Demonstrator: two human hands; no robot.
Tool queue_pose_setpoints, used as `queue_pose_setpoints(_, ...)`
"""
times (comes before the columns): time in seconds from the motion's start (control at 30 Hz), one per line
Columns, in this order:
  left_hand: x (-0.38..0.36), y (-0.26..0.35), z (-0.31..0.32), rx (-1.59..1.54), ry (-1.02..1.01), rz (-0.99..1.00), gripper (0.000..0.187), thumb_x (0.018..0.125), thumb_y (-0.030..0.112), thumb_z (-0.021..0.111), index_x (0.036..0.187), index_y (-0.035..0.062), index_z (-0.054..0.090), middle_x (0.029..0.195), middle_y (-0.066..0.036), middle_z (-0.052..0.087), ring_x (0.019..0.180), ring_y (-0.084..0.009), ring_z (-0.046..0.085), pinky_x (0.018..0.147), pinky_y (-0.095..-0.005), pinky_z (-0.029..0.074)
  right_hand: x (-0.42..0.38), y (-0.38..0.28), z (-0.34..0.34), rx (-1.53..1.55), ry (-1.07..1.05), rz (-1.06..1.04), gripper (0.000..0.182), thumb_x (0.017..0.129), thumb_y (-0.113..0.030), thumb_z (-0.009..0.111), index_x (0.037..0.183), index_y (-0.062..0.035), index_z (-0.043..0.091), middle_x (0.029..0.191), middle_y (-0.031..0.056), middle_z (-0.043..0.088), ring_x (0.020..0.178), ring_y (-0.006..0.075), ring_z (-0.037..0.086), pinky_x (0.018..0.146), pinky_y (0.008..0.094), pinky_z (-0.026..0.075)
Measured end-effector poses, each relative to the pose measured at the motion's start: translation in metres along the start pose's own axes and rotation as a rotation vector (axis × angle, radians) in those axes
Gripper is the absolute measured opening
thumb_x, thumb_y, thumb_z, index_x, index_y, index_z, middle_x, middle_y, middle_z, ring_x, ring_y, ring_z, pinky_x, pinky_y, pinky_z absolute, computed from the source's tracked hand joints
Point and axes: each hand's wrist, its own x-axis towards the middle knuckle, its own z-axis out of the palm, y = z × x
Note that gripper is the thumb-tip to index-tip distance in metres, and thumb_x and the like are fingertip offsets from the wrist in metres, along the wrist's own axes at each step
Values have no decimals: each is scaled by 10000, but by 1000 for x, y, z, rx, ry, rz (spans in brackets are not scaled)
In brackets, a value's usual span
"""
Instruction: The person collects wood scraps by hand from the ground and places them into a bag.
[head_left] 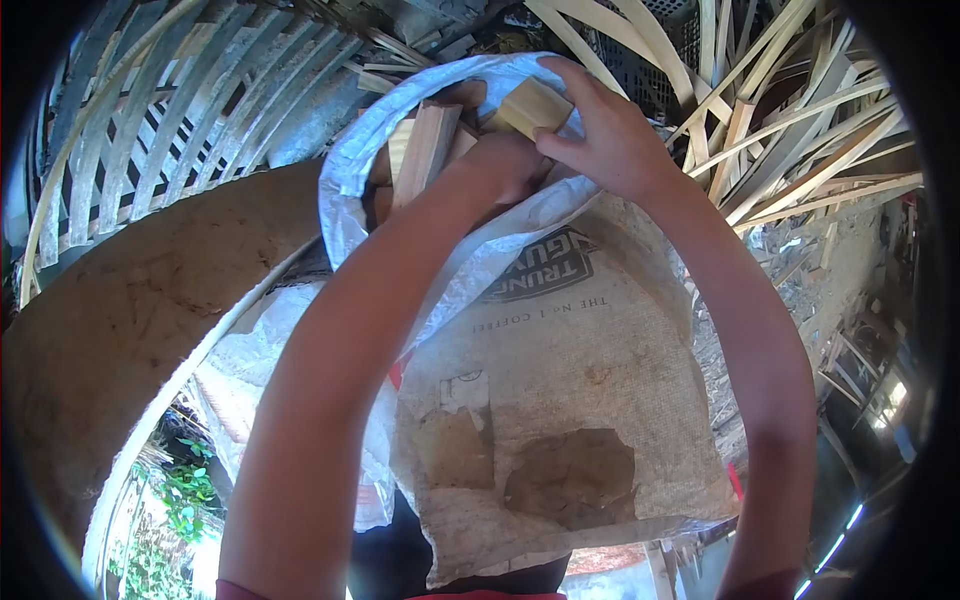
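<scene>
A woven sack (560, 370) with printed lettering stands in front of me, its white rim rolled open at the top. Inside its mouth are several short wood offcuts, among them an upright reddish piece (428, 152). My left hand (507, 165) reaches into the mouth with curled fingers; whatever it grips is hidden behind it. At the sack's far right rim, my right hand (610, 135) has its thumb and fingers around a pale wood block (535, 107).
Long thin wood strips (790, 130) are piled at the upper right, near a dark plastic crate (655, 50). A slatted wooden frame (170, 120) leans at the upper left. A large brown curved surface (150, 300) lies left of the sack. Green leaves (185, 490) show below it.
</scene>
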Motion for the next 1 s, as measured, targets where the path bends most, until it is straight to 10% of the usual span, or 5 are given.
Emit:
queue_pose_setpoints(0.2,-77,15,-46,-133,287,136,558,755,106,770,1283,74,593,1173,-196,650,1166,-387,616,1030,-439,487,0,-15,-2,-13,74,51,851,948,-353,657,1616,-106,191,1269,272,629,940,431,708,803,492,587)
queue_pose_setpoints(0.6,-239,20,-63,-371,446,-144,528,765,-59,720,1260,91,615,1192,-119,642,1108,-304,649,897,-375,530,-16,-10,-7,-173,4,-5,870,913,-340,693,1615,-136,222,1134,225,637,831,388,704,706,482,589)
queue_pose_setpoints(1.0,-313,79,-96,-834,819,-406,620,852,-13,762,1432,-19,542,1340,-169,652,1165,-182,670,1016,-324,541,-28,-38,1,-289,-404,-292,531,723,-231,817,1210,-104,650,1091,89,631,1073,292,633,999,425,450)
